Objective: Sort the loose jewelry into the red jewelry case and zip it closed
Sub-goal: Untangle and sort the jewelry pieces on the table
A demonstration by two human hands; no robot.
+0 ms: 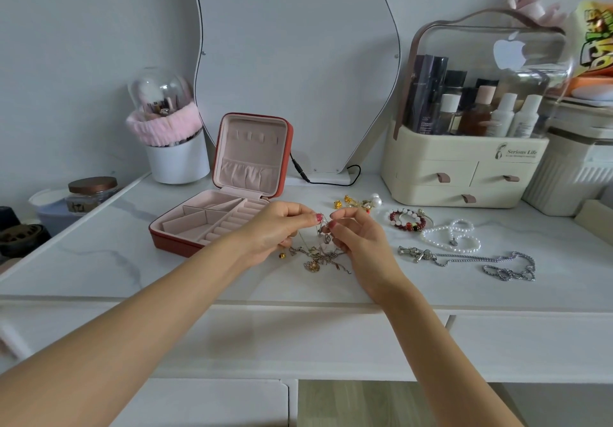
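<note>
Head view: the left hand (275, 227) and right hand (356, 237) met above the desk (99, 260), each pinching a fine chain between thumb and forefinger. Both hands were narrowly closed on that strand, fingertips nearly touching. The strand ran down into a tangle of thin necklaces (318, 257) lying on the marble-look top just beneath the hands. A small gold bead (282, 255) sat just beside the left palm.

Handling judgement: the chains looked very light, limp and prone to knotting. A pull at one point would likely drag the whole tangle. Best taken near a clasp or pendant and lifted slowly, teasing links apart rather than tugging. Thin links could kink or snap.

The red jewelry case (212, 224) stood open just left of the hands, lid upright. Its tray compartments appeared empty, though the left forearm hid the near right corner.

Right of the hands lay gold earrings and a pearl stud (358, 202), a red-and-white bead bracelet (408, 221), a white pearl strand (452, 235) and a heavier silver chain (481, 260). The beads looked likely to roll. The silver chain was probably stiffer and easier to gather.

Sorting appeared barely begun.
</note>
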